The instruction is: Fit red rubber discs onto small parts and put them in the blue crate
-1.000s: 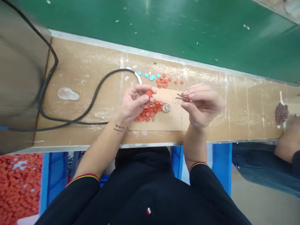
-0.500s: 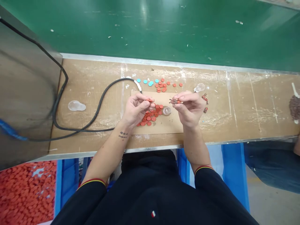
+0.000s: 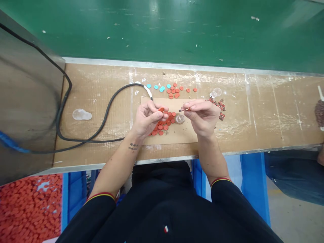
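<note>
Pinched in my left hand (image 3: 148, 118) is a red disc (image 3: 161, 109), its flat face turned partly up. Between the thumb and forefinger of my right hand (image 3: 204, 116) is a small reddish-brown part with a dark tip (image 3: 180, 110); its exact kind is too small to tell. The two hands are apart. Several loose red discs (image 3: 165, 127) lie under and beside my left hand on a cardboard sheet (image 3: 182, 136). A small clear glass jar (image 3: 180, 118) stands between the hands. Close behind my right hand lie small reddish-brown parts (image 3: 221, 116) in a loose pile.
Blue discs (image 3: 162, 89) and more red discs (image 3: 176, 95) lie behind the sheet. A black cable (image 3: 108, 111) loops across the left. Clear plastic scoops (image 3: 82, 114) (image 3: 215, 92) lie on both sides. A bin of red discs (image 3: 27, 206) is below left; a person's leg (image 3: 293, 175) is at right.
The bundle of small parts in my right hand has gone down to what looks like one, and the pile beside that hand has grown. The red disc in my left hand has tilted face up.
</note>
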The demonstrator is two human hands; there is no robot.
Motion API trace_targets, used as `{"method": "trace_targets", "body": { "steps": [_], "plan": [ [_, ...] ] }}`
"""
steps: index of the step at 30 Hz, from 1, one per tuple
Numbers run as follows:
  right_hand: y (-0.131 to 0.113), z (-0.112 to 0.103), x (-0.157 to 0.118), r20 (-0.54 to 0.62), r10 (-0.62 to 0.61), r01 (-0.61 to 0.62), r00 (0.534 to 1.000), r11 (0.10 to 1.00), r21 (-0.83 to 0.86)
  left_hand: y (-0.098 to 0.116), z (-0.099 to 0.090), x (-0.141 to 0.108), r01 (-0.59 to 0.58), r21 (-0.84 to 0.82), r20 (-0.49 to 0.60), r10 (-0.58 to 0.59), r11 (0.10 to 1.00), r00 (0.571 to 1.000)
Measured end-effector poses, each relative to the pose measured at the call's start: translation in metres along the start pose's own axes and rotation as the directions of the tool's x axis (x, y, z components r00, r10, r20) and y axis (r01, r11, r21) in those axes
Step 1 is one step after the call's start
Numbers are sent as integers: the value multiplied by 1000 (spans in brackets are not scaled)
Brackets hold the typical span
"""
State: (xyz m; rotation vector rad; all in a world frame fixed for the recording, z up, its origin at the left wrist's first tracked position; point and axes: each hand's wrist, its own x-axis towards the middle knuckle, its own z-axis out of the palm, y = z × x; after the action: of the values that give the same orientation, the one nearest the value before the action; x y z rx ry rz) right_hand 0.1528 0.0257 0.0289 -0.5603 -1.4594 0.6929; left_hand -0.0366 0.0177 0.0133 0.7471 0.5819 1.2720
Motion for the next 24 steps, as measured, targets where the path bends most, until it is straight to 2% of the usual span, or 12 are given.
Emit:
{"method": "trace_targets", "body": {
  "steps": [8, 14, 24],
  "plan": [
    [5, 1, -4, -9, 34, -34, 999, 999, -42, -3, -3, 4, -48, 28, 19, 48, 998, 999],
    [7, 0, -3, 16, 58, -58, 998, 998, 10, -4, -5, 3, -94, 50, 22, 93, 994, 995],
    [4, -1, -3, 38, 24, -20, 999, 994, -112, 0, -1, -1, -35, -11, 44, 36, 999, 998]
  ]
}}
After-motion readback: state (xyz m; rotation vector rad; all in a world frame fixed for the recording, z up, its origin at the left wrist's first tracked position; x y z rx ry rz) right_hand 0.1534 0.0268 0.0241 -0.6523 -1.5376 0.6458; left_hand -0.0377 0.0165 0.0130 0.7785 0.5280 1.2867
